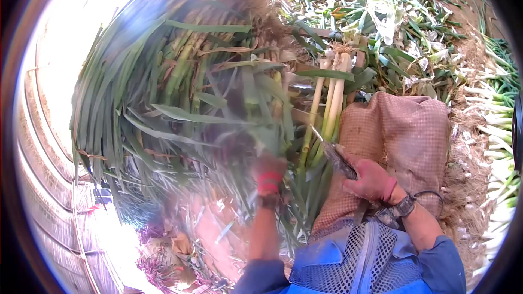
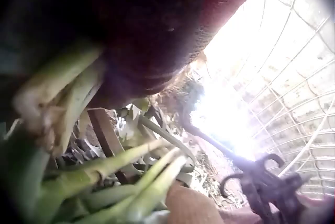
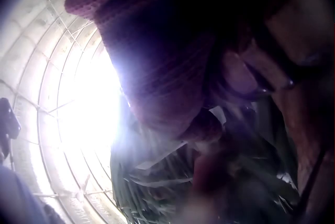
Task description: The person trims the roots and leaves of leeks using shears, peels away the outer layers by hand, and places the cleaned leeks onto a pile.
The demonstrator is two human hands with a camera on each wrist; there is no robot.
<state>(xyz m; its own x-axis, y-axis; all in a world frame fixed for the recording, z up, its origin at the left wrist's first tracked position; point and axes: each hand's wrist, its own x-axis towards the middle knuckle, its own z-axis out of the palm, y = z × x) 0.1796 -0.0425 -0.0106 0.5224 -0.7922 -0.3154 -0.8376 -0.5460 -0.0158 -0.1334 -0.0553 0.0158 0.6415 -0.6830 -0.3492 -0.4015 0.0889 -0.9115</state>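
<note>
In the head view my left hand (image 1: 268, 173), red-gloved and motion-blurred, is among long green leaves (image 1: 212, 114). Its glove (image 2: 152, 36) fills the top of the left wrist view, with pale green stalks (image 2: 78, 96) running in under it; the fingers' hold is hidden. My right hand (image 1: 371, 181), also gloved, grips a metal tool (image 1: 339, 160) whose thin pointed end is toward the left hand. Several leeks (image 1: 331, 95) lie between the hands, white ends away from me. Dark and backlit, the right glove (image 3: 157, 51) covers the upper right wrist view.
Brown checked cloth (image 1: 406, 136) covers a leg beside the leeks. Leaf scraps (image 1: 381, 27) litter the ground beyond. Trimmed leeks (image 1: 500, 169) form a row at the far right. A curved ribbed wall (image 1: 46, 169) stands at the left.
</note>
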